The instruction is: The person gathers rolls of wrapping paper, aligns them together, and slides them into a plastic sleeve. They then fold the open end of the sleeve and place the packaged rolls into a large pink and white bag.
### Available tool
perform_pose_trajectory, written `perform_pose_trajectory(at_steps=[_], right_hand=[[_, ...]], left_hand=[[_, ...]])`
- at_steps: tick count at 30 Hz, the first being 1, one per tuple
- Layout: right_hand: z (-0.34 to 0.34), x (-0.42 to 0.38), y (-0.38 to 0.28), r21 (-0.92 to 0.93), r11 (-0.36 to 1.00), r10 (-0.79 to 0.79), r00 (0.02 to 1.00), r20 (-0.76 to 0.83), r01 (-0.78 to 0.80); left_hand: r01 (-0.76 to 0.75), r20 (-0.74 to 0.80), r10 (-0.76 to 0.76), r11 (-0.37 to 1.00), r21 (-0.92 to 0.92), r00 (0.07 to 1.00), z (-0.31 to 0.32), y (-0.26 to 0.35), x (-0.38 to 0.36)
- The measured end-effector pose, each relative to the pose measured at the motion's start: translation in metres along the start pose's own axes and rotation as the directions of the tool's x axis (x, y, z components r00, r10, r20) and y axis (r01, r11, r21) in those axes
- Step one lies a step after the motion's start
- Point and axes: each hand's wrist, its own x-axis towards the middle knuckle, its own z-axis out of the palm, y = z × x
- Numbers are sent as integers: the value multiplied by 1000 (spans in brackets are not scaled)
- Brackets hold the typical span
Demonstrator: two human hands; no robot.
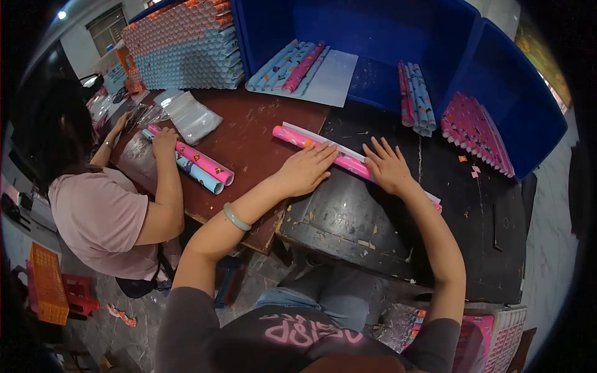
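A pink roll of patterned paper [354, 165] lies slantwise across the joint of the brown and black tables, a white strip of its loose edge showing along the far side. My left hand [308, 169] rests on the roll near its middle, fingers stretched out and close together. Farther right, my right hand [390, 168] presses on the same roll with its fingers spread. Part of the roll is hidden under my hands and right forearm; its right end shows beyond the forearm.
A co-worker [102, 211] at the left holds pink and blue rolls [199, 177]. Clear plastic bags [189, 118] lie nearby. Stacked rolls [183, 59] rise at the back left. Blue bins [385, 31] hold more rolls [416, 96], with a pink stack [476, 133] at right.
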Motion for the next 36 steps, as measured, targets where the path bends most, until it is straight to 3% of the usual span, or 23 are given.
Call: perform_pose_trajectory(at_steps=[4, 6, 7, 9, 10, 12, 13, 14, 16, 19, 21, 23, 26, 28, 29, 30, 31, 32, 33, 34, 35, 36], right_hand=[[14, 15, 16, 32, 999, 43, 999, -15, -42], [18, 24, 21, 29, 997, 74, 970, -230, -70], [13, 23, 25, 25, 998, 68, 968, -243, -64], [-1, 11, 31, 197, 962, -107, 923, -370, 190], [-11, -2, 27, 273, 929, -152, 929, -337, 250], [-28, -30, 27, 211, 967, -131, 989, -64, 142], [-19, -42, 38, 40, 969, -232, 951, -204, 245], [-14, -54, 50, 27, 974, -217, 955, -202, 227], [-15, -74, 62, -36, 989, -149, 962, -228, 144], [-21, -103, 75, -98, 995, -17, 979, -203, -3], [-18, -118, 82, -142, 990, -47, 974, -221, 16], [-13, -129, 85, -143, 986, -109, 976, -190, 82], [-20, -143, 61, -62, 993, -114, 975, -189, 104], [-38, -152, 32, 236, 971, 49, 999, 2, -48], [-49, -155, 16, 378, 911, 123, 983, 133, -165], [-43, -160, 11, 492, 865, 73, 995, 61, -94], [-38, -162, 4, 597, 763, 153, 966, 208, -249], [-34, -164, -8, 793, 482, 159, 928, 338, -372], [-33, -163, -22, 870, 139, 118, 880, 460, -473], [-32, -157, -33, 858, 8, 112, 853, 510, -514], [-32, -151, -44, 828, -121, 100, 824, 558, -547], [-35, -139, -57, 852, -146, 124, 845, 520, -503]], left_hand=[[38, 24, -39, 999, 38, 999, 7, -9, 15], [40, 38, -43, 997, 69, 998, 10, -15, 25], [29, 52, -32, 998, 50, 998, 12, -18, 31], [21, 50, -22, 1000, 2, 999, 16, -27, 41], [24, 43, -23, 1000, -6, 999, 18, -30, 44], [-2, -56, 1, 1000, -19, 998, 31, -36, 50], [-6, -29, 5, 999, -39, 1000, 27, -35, 54], [-8, -1, 8, 998, -61, 1000, 23, -35, 57], [-37, -50, 33, 996, -79, 998, 26, -39, 63], [1, 42, 2, 998, -69, 999, 29, -46, 66], [-97, -129, 90, 994, -50, 987, 37, -49, 65], [-133, -146, 125, 990, -45, 981, 37, -52, 66], [-193, -111, 185, 979, -63, 976, 26, -55, 64], [-220, -71, 215, 972, -79, 974, 18, -58, 64], [-273, -73, 270, 962, -27, 960, 18, -58, 63], [-324, -71, 325, 946, 26, 943, 17, -58, 63], [-288, -14, 289, 957, 16, 957, 14, -54, 61], [-281, -24, 282, 959, 19, 959, 12, -50, 59], [-252, -106, 262, 963, 95, 959, 12, -48, 57], [-217, -187, 247, 962, 167, 951, 9, -43, 55], [-146, -214, 165, 984, 101, 963, 8, -38, 53], [-120, -272, 136, 990, 75, 953, 5, -33, 51]])
